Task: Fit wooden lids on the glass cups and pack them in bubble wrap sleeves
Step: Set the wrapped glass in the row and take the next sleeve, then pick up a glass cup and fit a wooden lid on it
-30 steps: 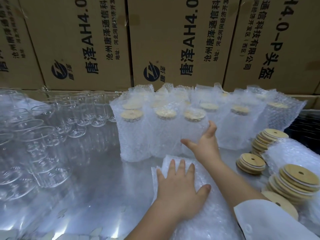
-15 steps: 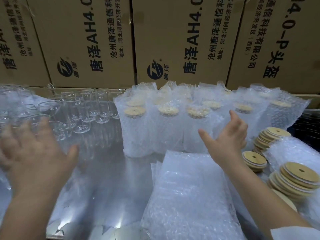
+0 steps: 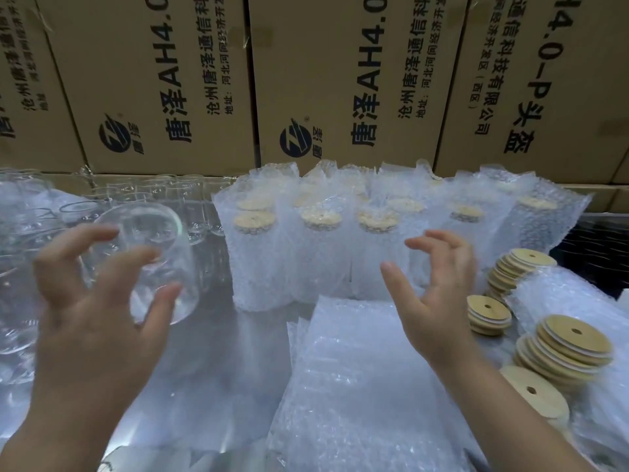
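Observation:
My left hand (image 3: 92,308) grips a clear glass cup (image 3: 149,229), tilted and lifted above the shiny table, its mouth toward me. My right hand (image 3: 439,294) hovers over a flat stack of bubble wrap sleeves (image 3: 357,386), fingers loosely curled and holding nothing. Stacks of round wooden lids (image 3: 565,342) with a centre hole lie to the right of that hand. Behind both hands stands a row of packed cups (image 3: 258,260), each lidded and inside a bubble wrap sleeve.
Several empty glass cups (image 3: 23,233) crowd the left side of the reflective table (image 3: 218,352). A wall of printed cardboard boxes (image 3: 340,80) closes off the back. More bubble wrap (image 3: 561,294) lies at the right, next to a dark crate (image 3: 599,253).
My left hand left the sleeve stack, reached left to the empty cups and now holds one up. My right hand let go of the packed cup and drew back over the sleeves.

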